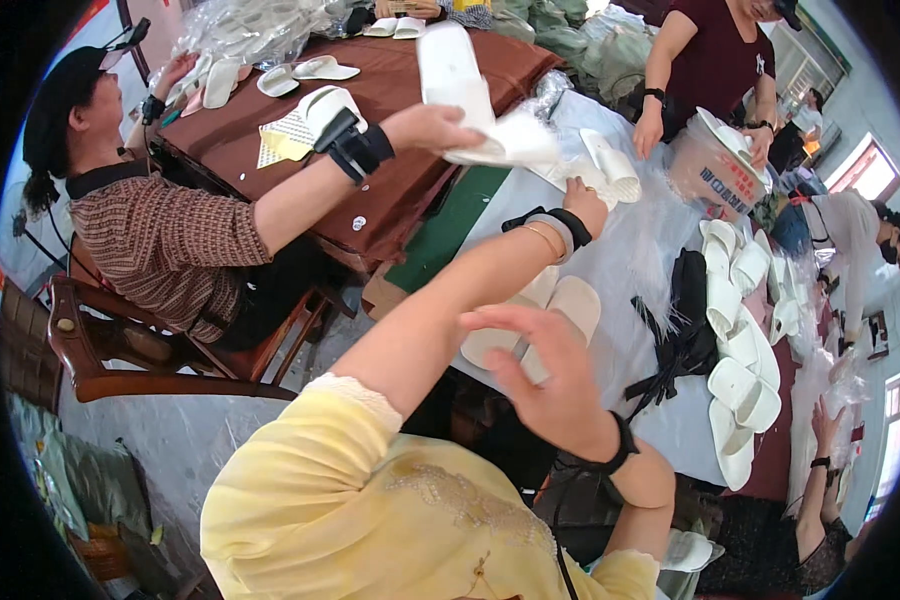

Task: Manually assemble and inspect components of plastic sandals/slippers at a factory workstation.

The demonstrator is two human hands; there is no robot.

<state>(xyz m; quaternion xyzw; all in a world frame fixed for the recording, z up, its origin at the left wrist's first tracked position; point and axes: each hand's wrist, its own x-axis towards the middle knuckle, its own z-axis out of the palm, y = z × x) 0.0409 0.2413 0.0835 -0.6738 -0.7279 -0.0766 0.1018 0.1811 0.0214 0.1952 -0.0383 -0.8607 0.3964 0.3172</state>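
Observation:
My left hand point(586, 207) reaches far across the table, its fingers closed at the edge of a white slipper point(568, 174). Just beyond it lies another white slipper point(612, 168). My right hand point(550, 365) is raised near my body with thumb and fingers apart, holding nothing. Partly behind it, a pair of cream slippers point(576, 305) rests on the table. At the left, a co-worker's hand point(428, 128) holds out white slippers point(452, 75), blurred by motion, close to my left hand.
White slippers point(738, 350) lie in a row at the right, beside black straps point(685, 320). A person in dark red stands behind a cardboard box point(715, 170) with slippers on it. The seated co-worker's wooden chair point(100, 345) and brown-covered table point(390, 80) are at the left.

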